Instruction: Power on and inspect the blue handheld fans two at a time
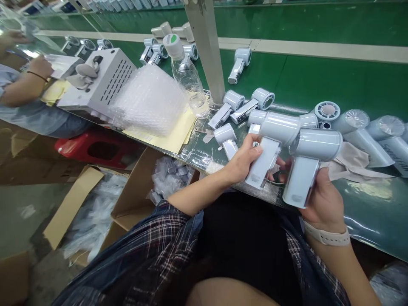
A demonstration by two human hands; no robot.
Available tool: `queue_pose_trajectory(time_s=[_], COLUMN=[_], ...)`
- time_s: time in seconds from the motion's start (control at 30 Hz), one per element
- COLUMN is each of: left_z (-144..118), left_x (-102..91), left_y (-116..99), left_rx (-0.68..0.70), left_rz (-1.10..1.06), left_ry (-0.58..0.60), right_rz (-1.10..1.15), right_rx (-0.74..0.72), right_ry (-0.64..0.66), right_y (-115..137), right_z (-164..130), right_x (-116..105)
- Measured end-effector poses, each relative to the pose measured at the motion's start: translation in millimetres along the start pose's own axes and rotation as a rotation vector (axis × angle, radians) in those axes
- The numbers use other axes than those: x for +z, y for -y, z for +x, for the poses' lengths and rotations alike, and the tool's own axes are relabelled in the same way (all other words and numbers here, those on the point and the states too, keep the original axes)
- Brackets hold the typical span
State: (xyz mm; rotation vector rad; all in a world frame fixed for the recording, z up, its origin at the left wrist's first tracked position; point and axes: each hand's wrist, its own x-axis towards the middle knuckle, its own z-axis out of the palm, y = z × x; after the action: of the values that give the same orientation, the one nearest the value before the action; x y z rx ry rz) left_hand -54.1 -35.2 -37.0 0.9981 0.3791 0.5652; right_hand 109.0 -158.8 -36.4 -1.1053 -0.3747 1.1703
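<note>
Within both hands (283, 178), two fans (288, 148)

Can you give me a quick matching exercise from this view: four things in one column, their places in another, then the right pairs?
1. left hand
2. right hand
3. water bottle
4. bubble wrap

A. stands beside the white post
B. holds the right-side fan by its handle
C. lies on yellow paper
D. grips the left-side fan's handle

Pairs: 1-D, 2-B, 3-A, 4-C
</note>
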Motion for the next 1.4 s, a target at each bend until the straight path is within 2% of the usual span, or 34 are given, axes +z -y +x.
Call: queue_pose_trajectory(time_s=[0.13, 0.3, 0.43, 0.6, 0.73, 0.87, 1.07, 1.17, 1.3, 1.4], left_z=[-12.1, -22.2, -13.3, -8.8, -8.8, -8.6, -8.9, -9.0, -11.3, -13.0], left_x=[3.8, 9.6, 10.6, 9.2, 7.3, 5.0, -2.1, -3.4, -1.5, 0.2], left_y=[-10.4, -28.2, -24.7, -17.5, -13.8, -15.9, -16.6, -17.6, -26.4, -32.6], left_rx=[0.034, 0.072, 0.093, -0.063, -0.05, -0.079, -0.073, -0.047, -0.082, -0.119], left_rz=[0.037, 0.115, 0.051, 0.03, 0.047, 0.058, -0.064, -0.027, 0.115, 0.159], left_ry=[0.03, 0.001, -0.037, 0.079, 0.066, 0.179, 0.083, 0.08, 0.058, 0.046], right_rz=[-0.025, -0.03, 0.044, 0.034, 0.026, 0.065, 0.088, 0.054, -0.032, -0.044], right_rx=[-0.01, -0.202, -0.101, -0.03, 0.01, -0.073, -0.183, -0.252, -0.185, -0.165], right_ry=[0.034, -0.044, 0.016, 0.056, 0.052, 0.01, -0.08, -0.161, -0.3, -0.315], right_y=[3.5, 14.7, 20.8, 18.2, 16.3, 21.2, 26.8, 24.7, 21.9, 19.9], right_z=[-13.6, -16.3, -9.3, -6.6, -6.9, -6.7, -5.8, -3.8, 0.5, 3.0], right_x=[7.3, 21.4, 32.1, 30.6, 27.9, 26.3, 19.8, 19.8, 21.2, 19.7])
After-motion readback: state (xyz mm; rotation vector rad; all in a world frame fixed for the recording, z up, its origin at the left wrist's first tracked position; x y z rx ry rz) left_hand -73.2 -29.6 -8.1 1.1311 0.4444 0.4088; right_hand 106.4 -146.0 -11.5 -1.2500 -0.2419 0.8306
